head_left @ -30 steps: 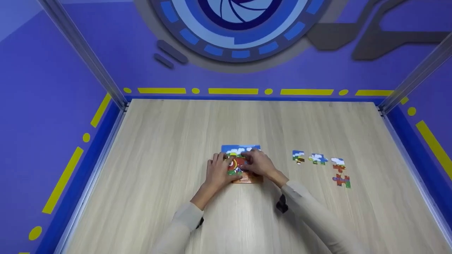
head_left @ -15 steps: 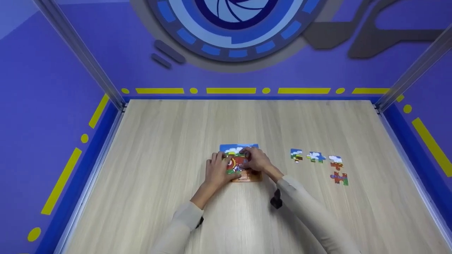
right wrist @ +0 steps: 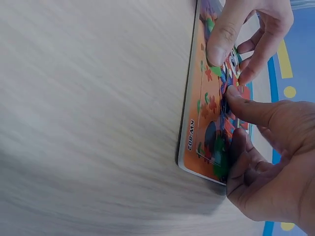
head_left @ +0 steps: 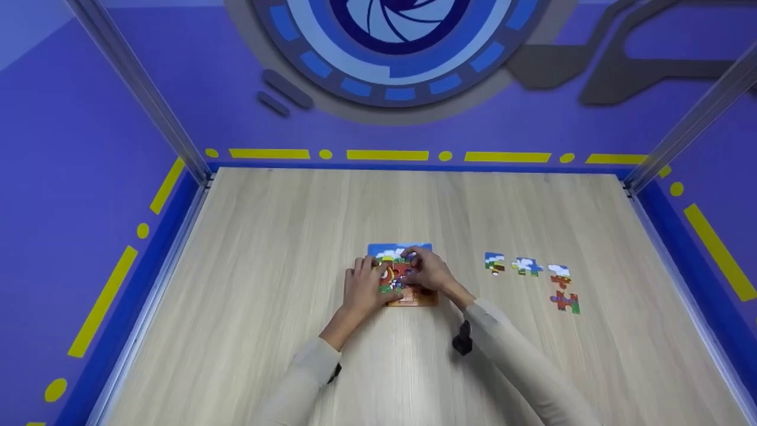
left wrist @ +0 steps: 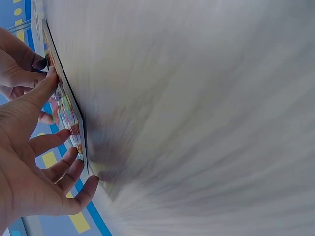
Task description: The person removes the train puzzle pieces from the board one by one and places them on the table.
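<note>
A tray puzzle (head_left: 414, 298) with a blue sky top and an orange lower border lies flat on the table, partly covered by both hands. My left hand (head_left: 364, 287) is spread across its left side; the thumb presses near the lower border and the fingertips rest along the left part, as the left wrist view (left wrist: 29, 142) shows. From the right, my right hand (head_left: 432, 272) pinches a red puzzle piece (head_left: 402, 271) at the picture's middle. In the right wrist view its thumb (right wrist: 246, 105) touches the picture, the other fingers curled, hiding part of the piece.
Several loose puzzle pieces lie to the right: one with a blue corner (head_left: 494, 262), a cloud piece (head_left: 526, 266), a white and red one (head_left: 559, 275) and a red and green one (head_left: 566, 301). Blue-purple walls (head_left: 148, 106) enclose the wooden table (head_left: 284, 236).
The red piece under my right fingers has shifted slightly, and its notched edge shows more now. My left hand keeps its place; the whole head view has drifted a little.
</note>
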Motion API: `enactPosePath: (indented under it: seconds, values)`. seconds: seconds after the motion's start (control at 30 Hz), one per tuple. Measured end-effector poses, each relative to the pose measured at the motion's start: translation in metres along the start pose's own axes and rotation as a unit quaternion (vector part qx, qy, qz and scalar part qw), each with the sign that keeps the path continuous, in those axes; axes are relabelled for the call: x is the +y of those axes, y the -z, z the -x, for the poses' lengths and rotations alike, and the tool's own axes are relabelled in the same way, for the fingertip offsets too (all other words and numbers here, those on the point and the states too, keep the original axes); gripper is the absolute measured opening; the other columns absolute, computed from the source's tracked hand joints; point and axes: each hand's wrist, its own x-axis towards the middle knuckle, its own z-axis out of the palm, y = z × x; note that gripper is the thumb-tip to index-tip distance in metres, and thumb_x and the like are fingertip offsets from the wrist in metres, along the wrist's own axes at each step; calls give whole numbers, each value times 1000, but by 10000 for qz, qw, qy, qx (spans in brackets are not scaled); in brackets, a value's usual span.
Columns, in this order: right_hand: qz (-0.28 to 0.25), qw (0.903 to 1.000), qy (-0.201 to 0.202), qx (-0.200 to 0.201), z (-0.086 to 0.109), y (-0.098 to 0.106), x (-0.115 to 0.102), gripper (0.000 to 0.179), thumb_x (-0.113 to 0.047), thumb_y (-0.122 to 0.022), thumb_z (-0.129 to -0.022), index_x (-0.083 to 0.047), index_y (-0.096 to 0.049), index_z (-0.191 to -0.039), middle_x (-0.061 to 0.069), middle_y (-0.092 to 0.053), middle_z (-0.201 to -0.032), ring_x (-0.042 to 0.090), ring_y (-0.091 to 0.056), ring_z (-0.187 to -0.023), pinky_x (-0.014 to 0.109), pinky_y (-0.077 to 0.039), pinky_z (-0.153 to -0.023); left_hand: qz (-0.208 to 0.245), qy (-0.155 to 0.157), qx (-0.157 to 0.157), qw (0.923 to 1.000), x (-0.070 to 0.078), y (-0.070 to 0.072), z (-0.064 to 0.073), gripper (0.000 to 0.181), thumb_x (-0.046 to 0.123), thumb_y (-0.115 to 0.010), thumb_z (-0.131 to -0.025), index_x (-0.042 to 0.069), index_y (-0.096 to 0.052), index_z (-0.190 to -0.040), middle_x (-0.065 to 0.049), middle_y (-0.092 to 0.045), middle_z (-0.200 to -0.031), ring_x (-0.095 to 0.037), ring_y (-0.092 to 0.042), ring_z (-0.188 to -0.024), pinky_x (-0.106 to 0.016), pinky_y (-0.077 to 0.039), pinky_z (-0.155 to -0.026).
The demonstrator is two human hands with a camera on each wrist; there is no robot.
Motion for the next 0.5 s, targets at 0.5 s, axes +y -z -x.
enactPosePath:
  seconds: [0.5]
  values:
    - [-610,9973,368,-162,4,3,4,40,3,-74,-90,-8,-56,-124,7,-63,-76,8,-50,-59,19,-41,-55,155,106,-220,9996,0,0,-3,74,60,-82,-76,17,-66,-135,-10,-57,-130,-28,-49,-117,-49,-47,-93]
